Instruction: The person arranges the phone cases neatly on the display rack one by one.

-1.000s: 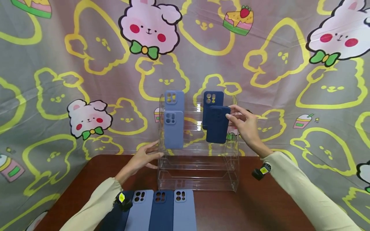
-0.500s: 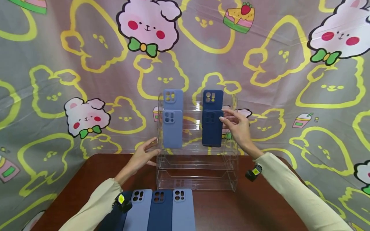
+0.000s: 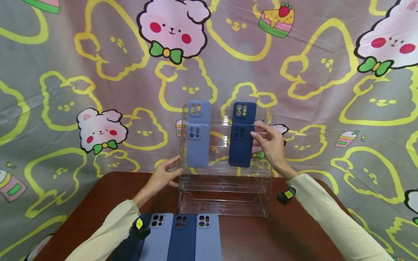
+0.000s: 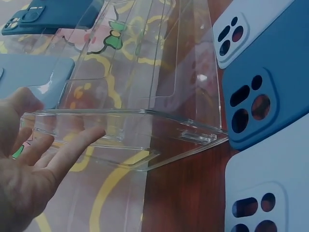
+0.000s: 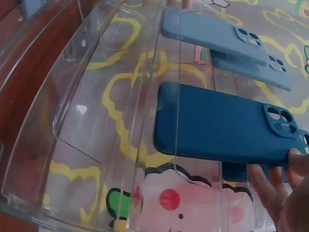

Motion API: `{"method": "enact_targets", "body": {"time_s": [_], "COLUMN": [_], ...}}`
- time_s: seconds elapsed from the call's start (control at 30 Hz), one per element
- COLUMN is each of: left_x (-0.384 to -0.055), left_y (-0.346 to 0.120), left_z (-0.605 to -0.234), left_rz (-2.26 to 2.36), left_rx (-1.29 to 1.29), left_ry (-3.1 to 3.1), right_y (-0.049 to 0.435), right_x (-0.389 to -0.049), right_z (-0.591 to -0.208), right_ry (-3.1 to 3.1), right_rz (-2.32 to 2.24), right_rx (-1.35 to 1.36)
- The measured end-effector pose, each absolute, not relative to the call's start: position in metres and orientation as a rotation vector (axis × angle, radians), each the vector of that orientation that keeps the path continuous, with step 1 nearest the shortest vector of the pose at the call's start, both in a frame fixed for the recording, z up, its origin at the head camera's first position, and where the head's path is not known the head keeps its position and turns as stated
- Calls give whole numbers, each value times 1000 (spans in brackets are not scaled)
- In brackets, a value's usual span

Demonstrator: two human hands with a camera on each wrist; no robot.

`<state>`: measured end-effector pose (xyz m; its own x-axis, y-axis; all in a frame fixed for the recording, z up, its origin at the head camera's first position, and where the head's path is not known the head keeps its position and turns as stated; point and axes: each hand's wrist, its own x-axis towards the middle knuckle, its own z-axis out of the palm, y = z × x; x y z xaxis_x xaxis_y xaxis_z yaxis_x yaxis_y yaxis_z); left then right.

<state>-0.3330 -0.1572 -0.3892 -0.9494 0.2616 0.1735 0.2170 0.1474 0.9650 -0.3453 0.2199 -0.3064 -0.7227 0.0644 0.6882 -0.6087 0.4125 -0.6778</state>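
Note:
A clear acrylic tiered display rack (image 3: 225, 209) stands on the table. My right hand (image 3: 273, 146) pinches the upper right edge of a dark blue phone case (image 3: 241, 152), which stands upright in a tier in front of another dark blue case (image 3: 246, 108). In the right wrist view, the thumb (image 5: 300, 162) lies on the case near its camera cutouts, with fingers behind. My left hand (image 3: 160, 180) is at the rack's left side, its fingers extended and spread; the left wrist view shows the thumb (image 4: 26, 99) by the clear side panel.
Two light blue cases, one front (image 3: 197, 152) and one behind (image 3: 203, 108), stand at the rack's left. Several light and dark blue cases (image 3: 182, 243) lie in a row on the brown table (image 3: 261, 243) before the rack. A patterned curtain (image 3: 228, 72) hangs behind.
The right hand has brought the dark blue case left and down into line with the one behind it. Over the last half second it barely moves. The left hand stays at the rack.

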Motion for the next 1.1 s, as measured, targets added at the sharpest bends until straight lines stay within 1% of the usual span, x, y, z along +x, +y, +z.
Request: {"method": "enact_targets", "body": {"time_s": [0.17, 0.4, 0.67, 0.9, 1.1], "left_x": [-334, -332, -332, -337, -335], "left_y": [-158, -158, -155, -165, -166], "left_z": [-383, -380, -378, -370, -370], "left_rz": [1961, 1906, 1887, 1962, 1949], "left_rx": [505, 515, 474, 294, 254], "left_ry": [2329, 2313, 2267, 1996, 1992], "right_y": [219, 218, 221, 208, 180], "right_x": [-341, -337, -328, -301, -277], "right_z": [-302, -305, -316, -338, -370], "right_ry": [-2045, -1996, -1937, -1988, -2134], "right_rz": [1240, 903, 895, 894, 933], "right_rx": [451, 444, 507, 618, 764]}}
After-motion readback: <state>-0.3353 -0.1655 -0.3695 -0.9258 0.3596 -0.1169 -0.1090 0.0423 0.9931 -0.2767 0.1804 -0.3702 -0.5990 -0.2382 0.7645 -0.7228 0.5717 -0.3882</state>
